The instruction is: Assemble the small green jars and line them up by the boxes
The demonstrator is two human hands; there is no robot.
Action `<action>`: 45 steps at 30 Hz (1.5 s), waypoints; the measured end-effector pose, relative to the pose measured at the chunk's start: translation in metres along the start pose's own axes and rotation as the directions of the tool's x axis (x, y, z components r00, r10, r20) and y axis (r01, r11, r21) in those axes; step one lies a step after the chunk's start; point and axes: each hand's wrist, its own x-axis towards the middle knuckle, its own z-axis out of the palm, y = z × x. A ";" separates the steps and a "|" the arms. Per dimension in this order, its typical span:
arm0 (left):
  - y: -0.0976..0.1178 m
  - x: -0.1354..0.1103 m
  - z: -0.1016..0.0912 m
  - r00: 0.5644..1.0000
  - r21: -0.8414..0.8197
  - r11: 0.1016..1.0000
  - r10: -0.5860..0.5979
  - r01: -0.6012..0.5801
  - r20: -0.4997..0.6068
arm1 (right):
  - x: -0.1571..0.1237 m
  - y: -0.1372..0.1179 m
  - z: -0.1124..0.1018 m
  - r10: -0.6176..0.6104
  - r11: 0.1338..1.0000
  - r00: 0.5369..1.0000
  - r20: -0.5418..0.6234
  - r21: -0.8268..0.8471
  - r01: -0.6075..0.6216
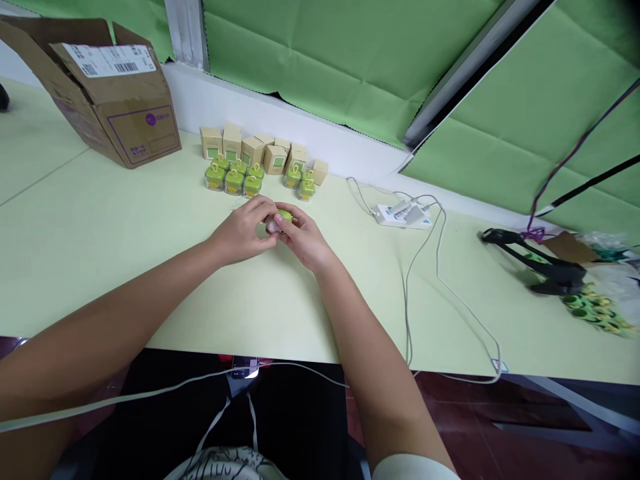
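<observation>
Green-lidded jar (285, 215) sits pinched in the right hand (305, 237), while the left hand (243, 230) half-curls against it, its grip impossible to tell! Bare tabletop (125, 227) opens wide toward nine, ending at the near edge (270, 353) at six; jars (234, 183) crowd eleven, a power strip (393, 218) blocks three.
</observation>
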 end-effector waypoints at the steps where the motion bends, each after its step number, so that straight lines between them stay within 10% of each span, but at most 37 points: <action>1: 0.000 0.000 0.000 1.000 -0.001 1.000 -0.006 0.006 -0.002 | 0.001 0.001 -0.001 -0.015 0.999 1.000 -0.015 -0.036 0.015; 12: -0.009 0.002 -0.005 0.990 0.087 0.987 -0.129 0.133 -0.059 | 0.012 -0.002 -0.018 0.036 0.998 0.930 -0.366 -0.029 -0.050; 28: -0.010 0.000 -0.006 0.998 0.073 0.995 -0.062 0.061 0.003 | 0.008 -0.013 -0.016 0.213 0.975 0.946 -0.244 0.122 -0.187; 45: 0.000 0.003 -0.009 0.986 -0.056 0.996 -0.064 0.074 0.157 | 0.004 -0.001 0.005 0.048 0.994 0.979 -0.200 -0.091 -0.068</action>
